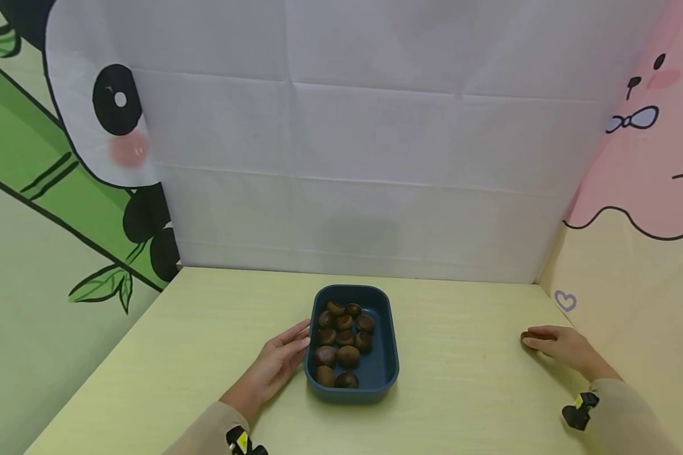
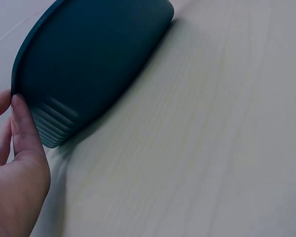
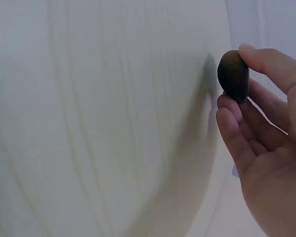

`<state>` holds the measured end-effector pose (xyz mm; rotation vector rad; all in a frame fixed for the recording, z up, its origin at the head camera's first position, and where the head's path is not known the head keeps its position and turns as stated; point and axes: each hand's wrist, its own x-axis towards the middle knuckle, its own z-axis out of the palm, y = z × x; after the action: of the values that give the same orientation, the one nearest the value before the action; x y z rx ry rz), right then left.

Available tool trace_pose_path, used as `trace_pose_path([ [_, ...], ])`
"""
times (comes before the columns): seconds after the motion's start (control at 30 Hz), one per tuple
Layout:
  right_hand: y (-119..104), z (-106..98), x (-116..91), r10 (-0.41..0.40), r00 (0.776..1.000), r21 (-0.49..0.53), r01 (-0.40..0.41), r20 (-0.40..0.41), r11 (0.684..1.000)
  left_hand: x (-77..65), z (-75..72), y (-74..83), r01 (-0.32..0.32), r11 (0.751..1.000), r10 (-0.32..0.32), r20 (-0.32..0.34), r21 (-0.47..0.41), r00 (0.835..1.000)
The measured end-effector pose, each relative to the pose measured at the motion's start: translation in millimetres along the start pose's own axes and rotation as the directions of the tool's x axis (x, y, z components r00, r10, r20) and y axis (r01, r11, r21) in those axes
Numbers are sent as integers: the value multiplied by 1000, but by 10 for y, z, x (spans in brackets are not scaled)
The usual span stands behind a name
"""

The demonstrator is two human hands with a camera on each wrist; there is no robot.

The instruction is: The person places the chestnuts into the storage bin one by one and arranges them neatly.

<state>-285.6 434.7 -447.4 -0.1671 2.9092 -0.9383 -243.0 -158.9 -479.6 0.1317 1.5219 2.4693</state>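
Observation:
A dark blue rectangular box (image 1: 384, 344) stands on the table, with several brown chestnuts (image 1: 348, 356) lying mostly along its left side. My left hand (image 1: 276, 366) is at the box's left wall, fingers extended and fingertips touching near the rim. The left wrist view shows that hand (image 2: 19, 168) beside the box's outer wall (image 2: 89, 59). Far to the right, my right hand (image 1: 566, 347) pinches a single chestnut (image 3: 233, 76) between thumb and fingers. In the right wrist view the chestnut appears held just over the tabletop, its shadow beside it.
The pale wood-grain table (image 1: 461, 366) carries the box near its middle. A white cloth (image 1: 347, 158) hangs along the back edge. Cartoon-printed walls stand at the left and right, the right wall (image 1: 632, 284) close to my right hand.

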Motion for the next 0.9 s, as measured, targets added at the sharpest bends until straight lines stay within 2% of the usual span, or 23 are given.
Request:
trace_pose_path([
  [0.33,-397,133,134,-139,990,77,139,-9,987,23,-7,-7,1,1000,-1,-2,5,1000],
  [0.53,-723,229,269,-222,974,146,214,41,966,29,-2,-14,-1,1000,1,-30,-2,1000],
  [0.7,-1098,350,314,-332,938,182,311,99,933,17,-4,-17,-7,1000,7,-26,9,1000],
  [0.9,-1583,506,337,-478,861,247,432,173,867,12,-7,-16,-14,1000,15,-22,21,1000],
])
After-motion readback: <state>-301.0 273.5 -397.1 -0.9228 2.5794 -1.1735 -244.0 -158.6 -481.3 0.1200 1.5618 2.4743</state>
